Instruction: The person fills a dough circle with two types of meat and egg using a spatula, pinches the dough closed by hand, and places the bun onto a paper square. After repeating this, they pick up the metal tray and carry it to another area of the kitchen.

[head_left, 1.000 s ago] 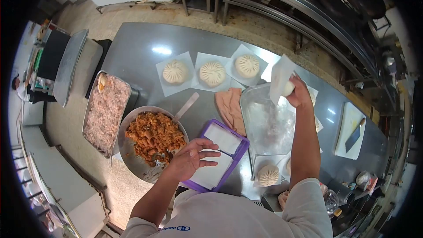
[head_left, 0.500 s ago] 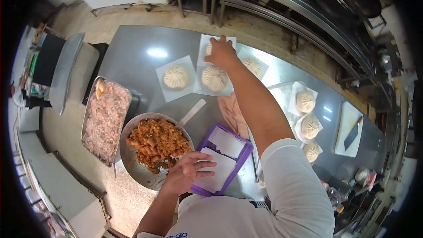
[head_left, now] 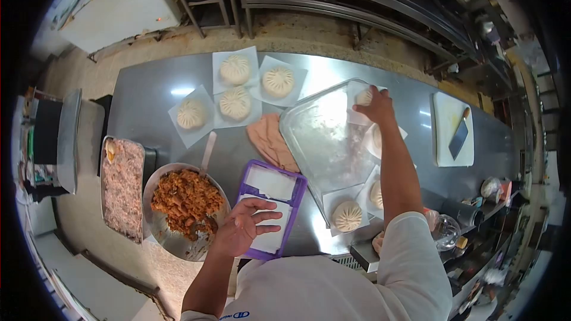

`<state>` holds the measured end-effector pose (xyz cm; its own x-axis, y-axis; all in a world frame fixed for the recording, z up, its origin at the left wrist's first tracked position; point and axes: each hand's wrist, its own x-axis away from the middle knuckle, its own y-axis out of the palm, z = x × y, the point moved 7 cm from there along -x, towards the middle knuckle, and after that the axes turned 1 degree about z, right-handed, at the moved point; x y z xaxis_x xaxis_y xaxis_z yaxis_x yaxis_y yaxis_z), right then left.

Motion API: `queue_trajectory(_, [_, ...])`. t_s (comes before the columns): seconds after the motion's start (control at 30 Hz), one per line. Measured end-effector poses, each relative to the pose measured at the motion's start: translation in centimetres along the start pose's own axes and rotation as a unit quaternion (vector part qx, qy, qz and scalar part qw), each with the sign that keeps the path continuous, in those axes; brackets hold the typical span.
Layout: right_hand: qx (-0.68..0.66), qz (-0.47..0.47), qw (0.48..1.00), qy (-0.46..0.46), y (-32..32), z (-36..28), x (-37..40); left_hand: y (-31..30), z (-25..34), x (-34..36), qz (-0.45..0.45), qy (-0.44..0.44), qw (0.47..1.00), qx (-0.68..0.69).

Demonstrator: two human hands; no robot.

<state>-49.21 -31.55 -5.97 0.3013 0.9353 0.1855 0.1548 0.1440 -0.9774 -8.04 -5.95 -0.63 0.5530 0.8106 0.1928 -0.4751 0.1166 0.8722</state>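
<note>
My right hand [head_left: 377, 107] reaches forward and its fingers curl over a pleated bun [head_left: 364, 96] on white paper, at the far right corner of a metal tray [head_left: 321, 142]. More buns lie along the tray's right side, one partly under my forearm, and a bun [head_left: 347, 216] sits at its near corner. My left hand [head_left: 245, 227] hovers palm up with fingers apart, between the pan of orange-brown filling [head_left: 187, 202] and a purple holder [head_left: 295, 202] of white papers. To the far left, several buns [head_left: 235, 103] rest on paper squares.
A long tray of pinkish filling [head_left: 122, 190] stands at the left. A brown cloth [head_left: 272, 142] lies beside the metal tray. At the right are a white cutting board [head_left: 443, 125] with a knife [head_left: 459, 137] and a clear bottle [head_left: 446, 232]. Metal shelving [head_left: 345, 9] runs beyond the table.
My right hand has moved from a bun among the far group to one at the right of the metal tray. The view has swung right. My left hand remains beside the purple holder.
</note>
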Motion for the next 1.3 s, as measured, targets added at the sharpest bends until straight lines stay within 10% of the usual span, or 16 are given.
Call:
queue_trajectory(0.57, [0.039, -0.080, 0.985, -0.144, 0.9, -4.1, 3.3, 2.6, -3.6, -1.7, 0.037, -0.051, 0.996, -0.069])
queue_trajectory(0.77, [-0.105, 0.028, 0.983, -0.146, 2.0, -2.5, 0.6, 2.3, -2.2, -1.1, 0.058, -0.070, 0.994, -0.067])
queue_trajectory(0.9, [-0.520, -0.197, 0.831, -0.025, 4.2, -2.9, -0.3, 0.9, -0.6, 0.4, 0.045, -0.031, 0.998, -0.020])
queue_trajectory(0.97, [-0.734, -0.281, 0.618, 0.031, 2.6, -6.0, 1.1, -0.1, 0.5, 1.4, 0.047, -0.004, 0.999, -0.020])
queue_trajectory(1.1, [-0.779, -0.382, 0.492, -0.067, 2.5, -17.8, 0.0, -2.2, 1.4, 2.7, 0.048, 0.007, 0.997, 0.059])
queue_trajectory(1.3, [-0.525, -0.305, 0.752, -0.257, 1.0, -43.5, 2.8, -2.9, 3.7, 4.1, 0.040, 0.059, 0.994, 0.080])
